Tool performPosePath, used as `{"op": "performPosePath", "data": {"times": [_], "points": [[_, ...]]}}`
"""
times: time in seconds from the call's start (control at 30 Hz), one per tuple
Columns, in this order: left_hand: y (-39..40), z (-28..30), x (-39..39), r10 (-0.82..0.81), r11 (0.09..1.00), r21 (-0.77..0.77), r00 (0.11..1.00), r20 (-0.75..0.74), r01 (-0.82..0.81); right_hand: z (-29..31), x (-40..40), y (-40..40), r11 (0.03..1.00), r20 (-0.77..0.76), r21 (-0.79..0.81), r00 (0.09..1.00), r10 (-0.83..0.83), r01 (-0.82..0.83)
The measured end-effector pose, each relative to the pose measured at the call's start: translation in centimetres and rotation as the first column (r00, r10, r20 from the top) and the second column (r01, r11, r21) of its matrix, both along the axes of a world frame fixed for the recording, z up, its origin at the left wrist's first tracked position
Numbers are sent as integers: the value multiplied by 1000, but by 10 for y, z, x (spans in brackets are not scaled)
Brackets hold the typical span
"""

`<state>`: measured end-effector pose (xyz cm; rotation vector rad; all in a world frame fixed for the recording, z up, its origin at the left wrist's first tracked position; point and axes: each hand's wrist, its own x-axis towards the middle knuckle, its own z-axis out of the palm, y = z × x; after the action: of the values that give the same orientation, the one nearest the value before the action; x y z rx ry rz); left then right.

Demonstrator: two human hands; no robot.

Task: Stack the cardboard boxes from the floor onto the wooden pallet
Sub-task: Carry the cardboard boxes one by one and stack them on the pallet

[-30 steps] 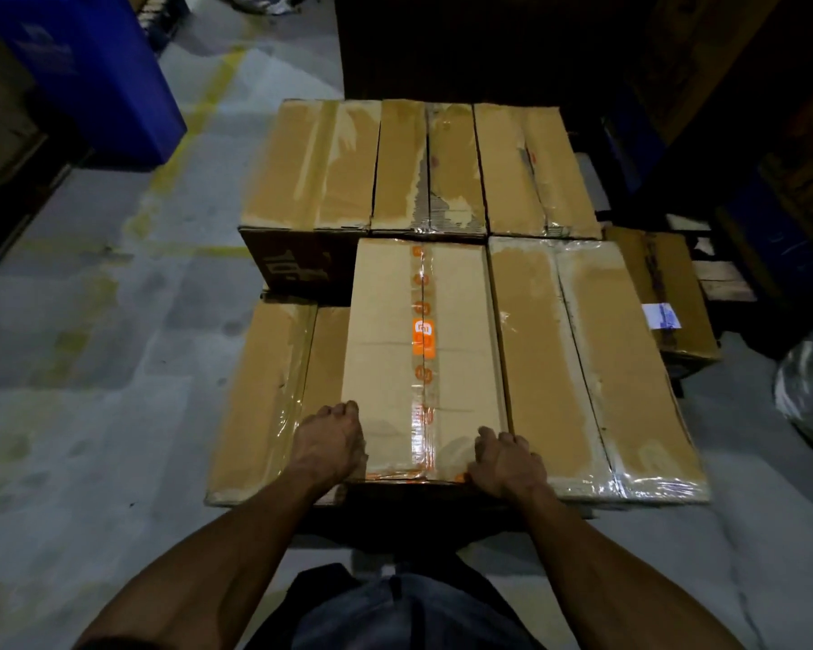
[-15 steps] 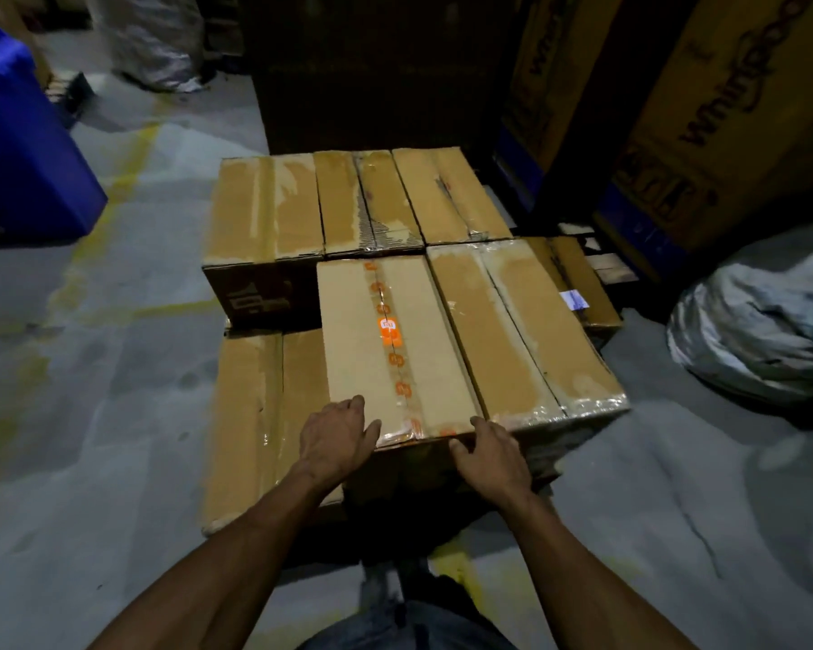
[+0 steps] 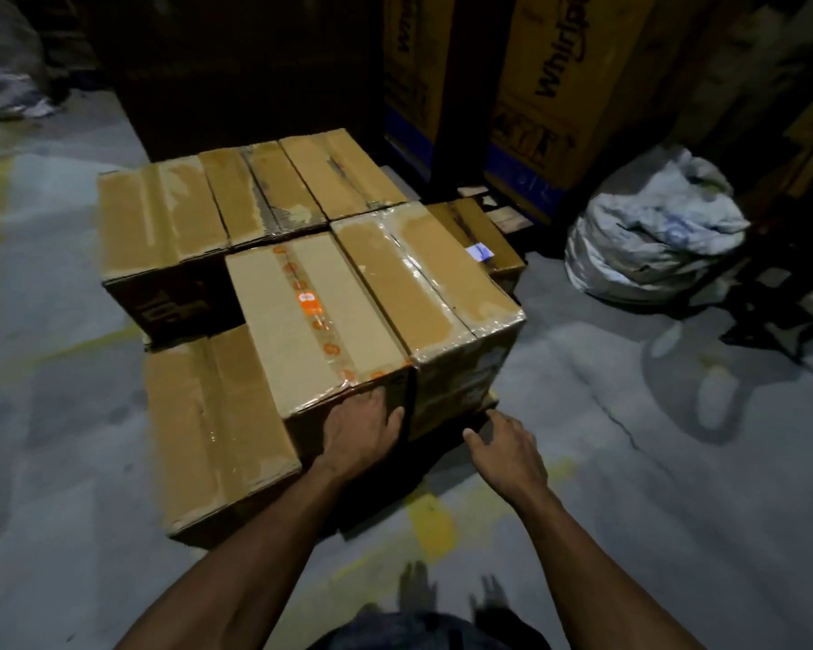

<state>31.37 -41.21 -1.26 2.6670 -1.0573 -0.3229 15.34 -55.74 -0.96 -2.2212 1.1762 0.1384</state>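
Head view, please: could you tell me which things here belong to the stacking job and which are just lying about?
Job:
- orange-taped box
- left hand on its front
- right hand
- plastic-wrapped box
- lower front box

Lying about:
- white sack
- tall printed cartons

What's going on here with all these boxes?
A person is stacking cardboard boxes in a dim warehouse. The left hand presses flat against the near face of the orange-taped box, which sits on the upper layer beside a plastic-wrapped box. The right hand hovers open, apart from the stack, near its lower corner. The pallet underneath is mostly hidden. A white sack lies on the floor to the right.
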Motion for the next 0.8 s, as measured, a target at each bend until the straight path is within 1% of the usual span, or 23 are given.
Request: {"op": "performPosePath", "data": {"times": [0.13,0.23,0.33,0.53,0.67,0.8], "points": [[-36,1,-35,-66,998,-5,996,-56,66,-5,-40,-32,998,-3,18,998,-59,59],[-77,-2,-69,-86,996,0,995,-56,86,-8,-73,-68,996,2,29,997,-83,82],[-121,-6,-103,-64,998,-3,996,-69,64,-10,-108,-109,997,-1,32,997,-75,75],[-219,-10,-177,-70,996,48,997,-29,71,-9,-177,-202,993,-1,66,995,-103,103],[-272,-13,-195,-74,996,53,995,-62,78,-3,-203,-256,986,-3,79,989,-145,145],[-324,-19,-190,-69,994,81,995,-67,74,-2,-209,-309,982,-16,73,985,-174,175]]}}
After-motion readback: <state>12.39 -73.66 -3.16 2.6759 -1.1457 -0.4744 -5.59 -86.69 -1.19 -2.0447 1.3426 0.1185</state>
